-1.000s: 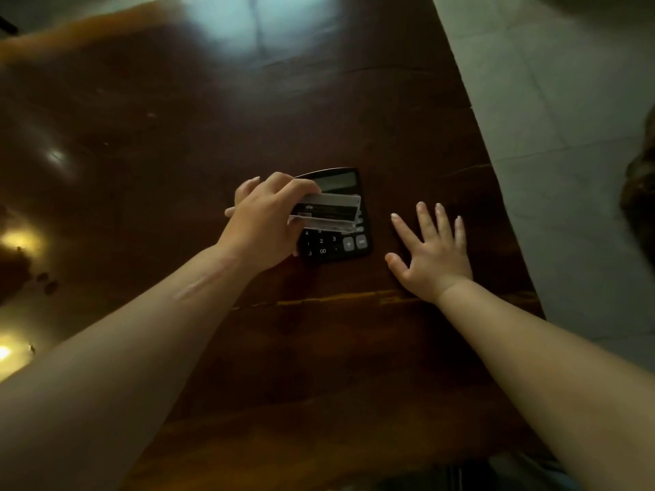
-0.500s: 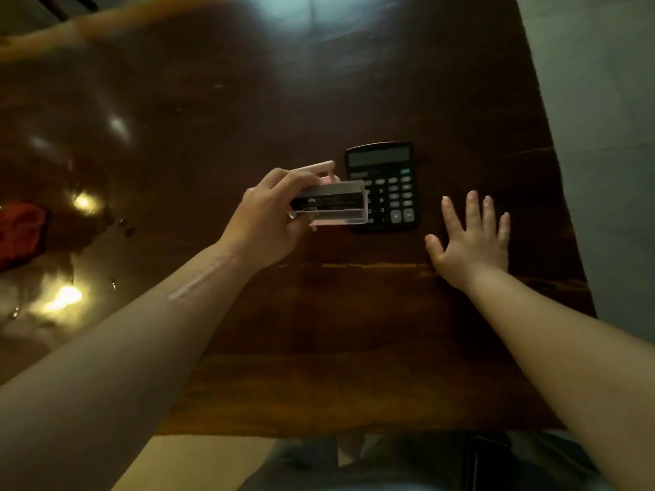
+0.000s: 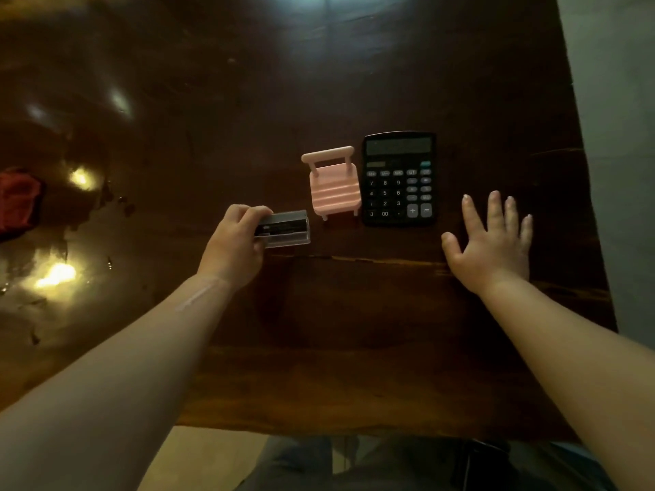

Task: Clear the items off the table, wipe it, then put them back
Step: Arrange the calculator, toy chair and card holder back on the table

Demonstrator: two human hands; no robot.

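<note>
A black calculator [image 3: 398, 178] lies flat on the dark wooden table [image 3: 319, 331]. Touching its left side stands a small pink toy chair [image 3: 333, 186]. My left hand [image 3: 235, 242] is shut on a small clear plastic box [image 3: 285, 229] with a dark label, holding it just above the table, left of the chair and a little nearer to me. My right hand [image 3: 492, 239] rests flat on the table with fingers spread, just right of the calculator and empty.
A red cloth [image 3: 17, 202] lies at the table's far left edge, beside bright light reflections. The table's right edge [image 3: 581, 193] borders a pale tiled floor. My lap shows below the near edge.
My left hand drew the clear box left and toward me, away from the calculator, uncovering the pink chair now standing beside it. My right hand stayed flat.
</note>
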